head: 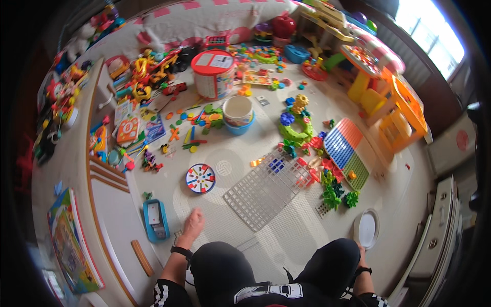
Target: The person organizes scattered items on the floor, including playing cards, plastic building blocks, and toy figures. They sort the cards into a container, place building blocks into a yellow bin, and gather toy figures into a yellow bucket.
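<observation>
My left hand (195, 223) is above the floor in front of my left knee, its fingers curled and blurred. Whether anything is inside them I cannot tell. Just beyond it lies a round blue-rimmed disc (200, 178) with red and coloured pieces on its white face. To the left is a blue plastic basket (164, 215) holding playing cards (154, 213). Beside my right knee, my right hand (361, 255) grips the near rim of a white round tub (367, 229), tilted so its inside shows. The knee hides part of that hand.
A clear plastic grid panel (253, 195) lies ahead, with green flower-shaped pieces (332, 195) and a coloured building baseplate (347, 149) to its right. Farther off stand stacked tubs (238, 115) and a red-lidded bucket (215, 76). Drawers (433, 230) border the right, a white cabinet (111, 215) the left.
</observation>
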A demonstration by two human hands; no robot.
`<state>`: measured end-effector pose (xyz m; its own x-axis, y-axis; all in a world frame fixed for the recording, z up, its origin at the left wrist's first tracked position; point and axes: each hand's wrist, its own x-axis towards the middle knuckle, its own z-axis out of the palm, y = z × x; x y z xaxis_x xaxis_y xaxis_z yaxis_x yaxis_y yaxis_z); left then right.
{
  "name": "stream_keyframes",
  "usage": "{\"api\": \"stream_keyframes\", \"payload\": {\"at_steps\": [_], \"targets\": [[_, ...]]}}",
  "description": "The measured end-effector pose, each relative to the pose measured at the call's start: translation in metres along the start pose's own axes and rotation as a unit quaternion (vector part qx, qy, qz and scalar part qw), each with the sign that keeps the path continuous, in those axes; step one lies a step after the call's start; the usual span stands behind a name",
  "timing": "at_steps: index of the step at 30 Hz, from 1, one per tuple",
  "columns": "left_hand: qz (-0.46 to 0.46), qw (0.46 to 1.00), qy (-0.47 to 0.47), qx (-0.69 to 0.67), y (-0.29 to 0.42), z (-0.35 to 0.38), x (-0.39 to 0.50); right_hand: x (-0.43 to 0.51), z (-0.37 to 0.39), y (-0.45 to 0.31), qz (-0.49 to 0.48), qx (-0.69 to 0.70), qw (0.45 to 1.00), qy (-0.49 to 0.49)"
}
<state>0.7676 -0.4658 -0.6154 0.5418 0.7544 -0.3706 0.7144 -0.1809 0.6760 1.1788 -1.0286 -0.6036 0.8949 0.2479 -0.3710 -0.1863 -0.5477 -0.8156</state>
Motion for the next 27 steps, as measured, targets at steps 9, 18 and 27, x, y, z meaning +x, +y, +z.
{"api": "stream_keyframes", "payload": {"at_steps": [9,18,27], "targets": [[-0.211,0.793,-0.251,-0.513,0.045,0.089,0.050,-0.048,0.007,-0.031,-0.112,-0.357,0.927,-0.041],[-0.202,0.791,-0.301,-0.492,0.178,0.141,0.142,-0.049,-0.031,0.033,0.023,-0.197,0.979,-0.057],[-0.106,0.835,-0.260,-0.473,0.297,0.146,0.192,-0.024,-0.069,0.018,0.021,-0.084,0.996,0.008]]}}
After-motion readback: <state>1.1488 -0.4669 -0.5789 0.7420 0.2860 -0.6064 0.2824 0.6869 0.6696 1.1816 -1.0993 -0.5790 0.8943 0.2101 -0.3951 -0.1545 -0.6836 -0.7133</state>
